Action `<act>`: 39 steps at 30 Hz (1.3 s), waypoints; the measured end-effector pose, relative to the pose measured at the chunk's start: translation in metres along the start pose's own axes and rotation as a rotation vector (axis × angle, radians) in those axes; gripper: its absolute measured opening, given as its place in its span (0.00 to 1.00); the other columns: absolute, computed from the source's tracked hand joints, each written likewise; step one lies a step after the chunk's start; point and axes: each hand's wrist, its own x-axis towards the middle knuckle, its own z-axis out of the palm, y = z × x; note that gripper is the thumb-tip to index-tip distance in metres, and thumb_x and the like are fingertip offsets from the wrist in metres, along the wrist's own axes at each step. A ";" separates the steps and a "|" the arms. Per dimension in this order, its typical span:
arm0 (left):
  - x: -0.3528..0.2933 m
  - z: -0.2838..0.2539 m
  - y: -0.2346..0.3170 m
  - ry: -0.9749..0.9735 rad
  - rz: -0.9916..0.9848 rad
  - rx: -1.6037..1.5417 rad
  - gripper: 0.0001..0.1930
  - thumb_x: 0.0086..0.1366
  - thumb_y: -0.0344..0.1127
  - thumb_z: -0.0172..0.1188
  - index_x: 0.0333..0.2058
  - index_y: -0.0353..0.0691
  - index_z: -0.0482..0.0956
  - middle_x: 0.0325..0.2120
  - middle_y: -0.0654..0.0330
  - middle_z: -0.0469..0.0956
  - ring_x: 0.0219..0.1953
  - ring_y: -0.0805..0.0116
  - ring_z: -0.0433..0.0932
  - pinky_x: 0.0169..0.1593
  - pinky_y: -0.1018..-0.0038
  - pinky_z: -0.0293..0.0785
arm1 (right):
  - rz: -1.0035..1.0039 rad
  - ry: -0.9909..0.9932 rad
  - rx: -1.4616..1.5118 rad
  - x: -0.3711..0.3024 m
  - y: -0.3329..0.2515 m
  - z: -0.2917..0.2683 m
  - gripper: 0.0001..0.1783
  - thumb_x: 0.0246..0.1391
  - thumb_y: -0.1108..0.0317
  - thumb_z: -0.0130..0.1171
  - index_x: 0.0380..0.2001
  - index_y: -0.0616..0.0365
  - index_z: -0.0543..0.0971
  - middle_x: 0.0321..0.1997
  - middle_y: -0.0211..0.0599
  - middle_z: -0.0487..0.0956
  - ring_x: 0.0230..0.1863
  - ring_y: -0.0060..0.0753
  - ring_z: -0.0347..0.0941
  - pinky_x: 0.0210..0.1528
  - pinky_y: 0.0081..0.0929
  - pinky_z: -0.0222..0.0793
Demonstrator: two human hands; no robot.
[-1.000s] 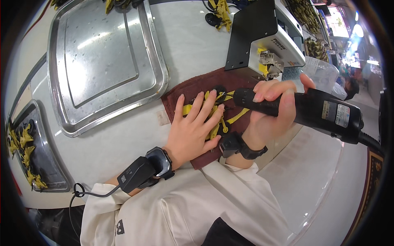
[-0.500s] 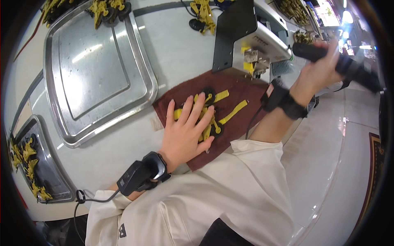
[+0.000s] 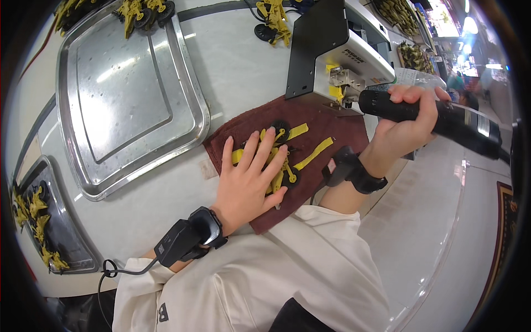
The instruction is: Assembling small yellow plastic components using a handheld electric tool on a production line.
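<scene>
A black corded tool [image 3: 467,128] in the right hand [image 3: 408,119], the left hand [image 3: 246,182] spread over a yellow-and-black part [image 3: 287,169]

A pale table [image 3: 157,193] carries everything at hand; at its left lies a large metal tray [image 3: 127,105], with more yellow-and-black pieces [image 3: 145,14] at its far edge; across from it, beyond the hands, stands a black-and-white machine [image 3: 316,52]; a maroon cloth [image 3: 340,120] lies in front of the machine; a small metal tray [image 3: 69,235] sits at the far left with further yellow pieces in it.

The right hand is closed around the black corded tool, whose near end points at the machine's front, close to a metal fitting [image 3: 344,78], though I cannot tell whether they touch; the left hand is palm down, fingers apart, resting on the yellow-and-black part, which lies on the maroon cloth and is partly hidden beneath it; two yellow strips [image 3: 314,154] reach out to the right of the fingers; a small black wheel [image 3: 281,128] shows just beyond the fingertips.
</scene>
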 end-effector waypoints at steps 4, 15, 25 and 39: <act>-0.002 0.000 -0.001 0.010 -0.016 0.004 0.35 0.51 0.53 0.60 0.58 0.49 0.65 0.64 0.52 0.54 0.63 0.52 0.56 0.62 0.43 0.45 | 0.202 -0.230 0.176 -0.028 -0.023 -0.001 0.24 0.48 0.73 0.54 0.49 0.62 0.61 0.17 0.33 0.66 0.15 0.27 0.63 0.23 0.29 0.64; -0.003 0.000 -0.002 0.013 -0.009 -0.019 0.36 0.50 0.52 0.62 0.59 0.49 0.65 0.64 0.51 0.54 0.63 0.51 0.56 0.61 0.43 0.47 | 0.117 -0.313 0.214 -0.086 -0.020 0.017 0.30 0.49 0.76 0.53 0.53 0.67 0.52 0.20 0.39 0.71 0.18 0.30 0.68 0.27 0.32 0.70; 0.001 -0.003 -0.001 0.017 -0.013 -0.046 0.35 0.51 0.53 0.61 0.57 0.47 0.66 0.63 0.51 0.56 0.62 0.51 0.58 0.62 0.44 0.45 | 0.211 -0.296 -0.009 -0.082 0.004 0.017 0.21 0.50 0.72 0.52 0.48 0.58 0.61 0.21 0.33 0.68 0.18 0.29 0.65 0.26 0.33 0.63; 0.000 -0.001 0.001 0.043 -0.007 0.027 0.34 0.50 0.53 0.59 0.56 0.49 0.68 0.62 0.52 0.57 0.62 0.52 0.58 0.61 0.43 0.45 | -0.120 0.047 -0.055 -0.005 -0.031 0.014 0.28 0.50 0.78 0.52 0.56 0.56 0.61 0.19 0.31 0.65 0.18 0.25 0.62 0.27 0.26 0.66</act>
